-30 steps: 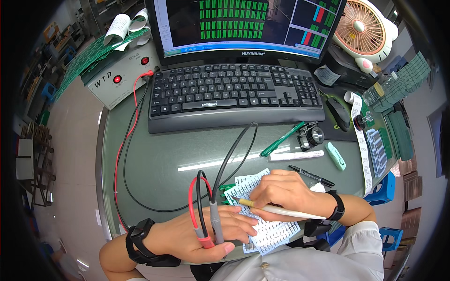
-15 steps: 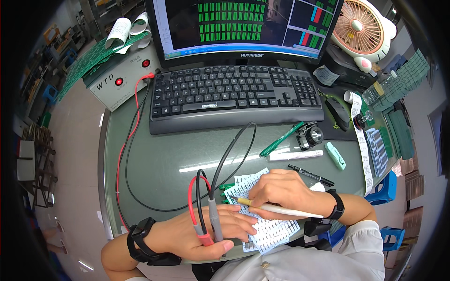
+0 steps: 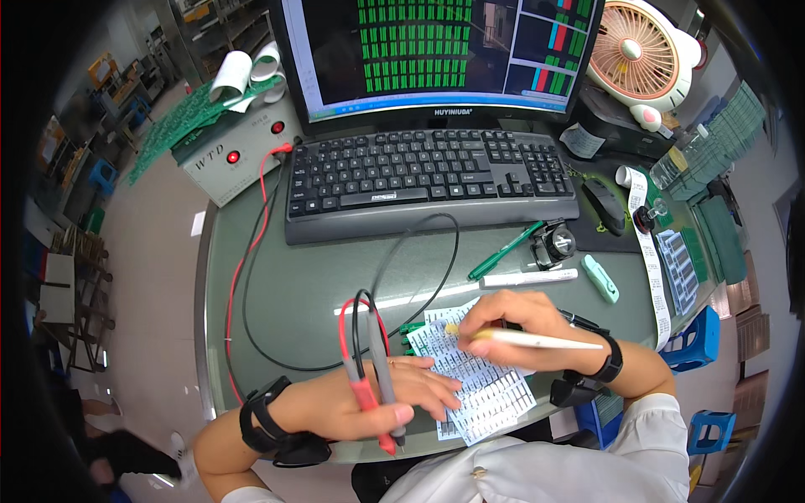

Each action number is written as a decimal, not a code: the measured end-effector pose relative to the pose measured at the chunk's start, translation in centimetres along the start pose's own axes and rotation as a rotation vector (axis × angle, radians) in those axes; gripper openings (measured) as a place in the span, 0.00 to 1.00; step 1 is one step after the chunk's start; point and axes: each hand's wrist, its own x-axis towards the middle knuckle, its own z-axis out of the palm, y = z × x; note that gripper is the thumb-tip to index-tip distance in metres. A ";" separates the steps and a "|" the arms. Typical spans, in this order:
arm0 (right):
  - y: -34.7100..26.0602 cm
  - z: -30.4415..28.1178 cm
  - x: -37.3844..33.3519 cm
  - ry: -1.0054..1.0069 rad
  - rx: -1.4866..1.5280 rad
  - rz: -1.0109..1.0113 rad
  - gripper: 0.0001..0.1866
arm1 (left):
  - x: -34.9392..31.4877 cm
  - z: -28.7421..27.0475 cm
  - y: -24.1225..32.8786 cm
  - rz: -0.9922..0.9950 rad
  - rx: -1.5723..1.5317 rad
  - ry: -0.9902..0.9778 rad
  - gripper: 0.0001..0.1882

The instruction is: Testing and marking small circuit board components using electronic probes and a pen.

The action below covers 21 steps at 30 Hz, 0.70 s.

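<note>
My left hand (image 3: 411, 387) is closed around a red test probe (image 3: 369, 398) and a grey test probe (image 3: 381, 360), tips down beside the thumb. Its outer fingers rest on white panels (image 3: 490, 411) covered in rows of small dark marks, stacked unevenly at the desk's near edge. My right hand (image 3: 520, 323) grips a slender tool (image 3: 545, 339) with a white handle and a yellow front part. Its tip is blurred over the upper panel, and the exact kind cannot be told. Green strips (image 3: 411, 329) show at the panels' left edge.
Behind my hands lie a keyboard (image 3: 428, 172), green pen (image 3: 507, 251), white pen (image 3: 530, 277), black magnifier (image 3: 553, 243) and mint-coloured correction tape (image 3: 600, 279). Probe cables loop toward a grey box (image 3: 231, 163) at left. A monitor, fan (image 3: 635, 50) and mouse (image 3: 604, 205) stand further back. A person's leg (image 3: 126, 461) shows lower left.
My right hand has shifted slightly up and right over the panels, and its tool tip has left the left fingers' side. The probes sit a little lower. A person's leg has appeared at lower left.
</note>
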 end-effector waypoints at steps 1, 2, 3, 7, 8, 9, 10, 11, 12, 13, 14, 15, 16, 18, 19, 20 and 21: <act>-0.5 -0.5 0.1 -0.016 0.023 -0.002 0.12 | 0.0 -0.2 0.3 -0.015 -0.104 0.013 0.20; -1.1 -1.2 0.3 -0.032 0.045 -0.005 0.13 | -0.1 -0.3 0.5 -0.030 -0.207 0.027 0.21; -1.3 -1.9 0.1 -0.086 -0.037 0.010 0.12 | -0.2 -0.1 0.2 0.003 -0.269 0.084 0.25; -4.9 -1.0 -2.1 -0.168 -0.663 -0.267 0.14 | -0.5 -1.4 0.8 0.019 -0.252 0.263 0.32; -6.3 -0.1 -2.9 -0.243 -0.721 -0.262 0.21 | -0.5 -1.8 0.7 0.025 -0.243 0.258 0.32; -7.0 0.9 -3.5 -0.263 -0.781 -0.279 0.23 | -0.5 -2.3 0.4 0.032 -0.250 0.359 0.32; -7.8 1.7 -4.3 -0.280 -0.843 -0.304 0.24 | -0.5 -2.6 0.6 0.038 -0.249 0.462 0.32; -8.0 2.3 -4.9 -0.311 -0.891 -0.312 0.21 | -0.9 -2.8 0.5 0.039 -0.237 0.469 0.32; -7.8 2.8 -5.4 -0.309 -0.892 -0.326 0.21 | -1.4 -3.0 0.5 0.031 -0.227 0.578 0.32; -7.4 3.0 -6.0 -0.270 -0.910 -0.329 0.18 | -1.6 -3.2 0.2 0.024 -0.219 0.685 0.31; -7.3 3.5 -6.2 -0.233 -0.916 -0.346 0.15 | -2.1 -3.2 0.3 0.018 -0.199 0.704 0.31; -7.7 3.7 -6.5 -0.225 -0.914 -0.348 0.12 | -2.3 -3.0 0.3 0.042 -0.257 0.794 0.31; -7.6 3.6 -7.0 -0.217 -0.946 -0.338 0.10 | -2.2 -3.0 0.1 0.070 -0.318 0.874 0.31; -8.5 3.4 -7.1 -0.151 -0.980 -0.368 0.10 | -2.3 -2.9 -0.4 0.085 -0.433 0.959 0.29; -8.9 3.1 -6.9 -0.147 -0.974 -0.386 0.10 | -2.3 -3.1 -0.5 0.076 -0.417 0.981 0.29; -9.4 2.2 -6.7 -0.015 -1.051 -0.422 0.10 | -1.9 -3.2 -0.8 0.073 -0.413 0.983 0.29; -9.9 1.2 -6.4 0.122 -1.131 -0.450 0.10 | -2.5 -3.5 -1.4 0.085 -0.381 1.002 0.28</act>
